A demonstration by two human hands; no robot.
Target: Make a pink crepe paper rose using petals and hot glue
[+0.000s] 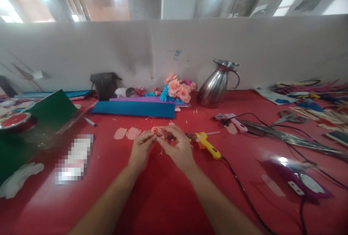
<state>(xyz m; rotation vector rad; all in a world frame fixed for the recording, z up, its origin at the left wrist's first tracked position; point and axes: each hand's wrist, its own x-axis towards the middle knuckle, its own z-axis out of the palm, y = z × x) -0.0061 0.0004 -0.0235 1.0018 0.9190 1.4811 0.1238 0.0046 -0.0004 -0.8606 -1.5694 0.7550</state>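
Head view: your left hand (141, 147) and right hand (178, 145) both pinch the small pink paper rose (155, 130) between curled fingertips, above the red tabletop (163, 191), glue gun (208, 143) just right.

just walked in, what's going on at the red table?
A person holds a small pink rolled bud just above the red table, pinched between the left hand and right hand. Cut pink petals lie to its left. A yellow glue gun lies untouched to its right. Finished pink flowers sit at the back beside a metal jug.
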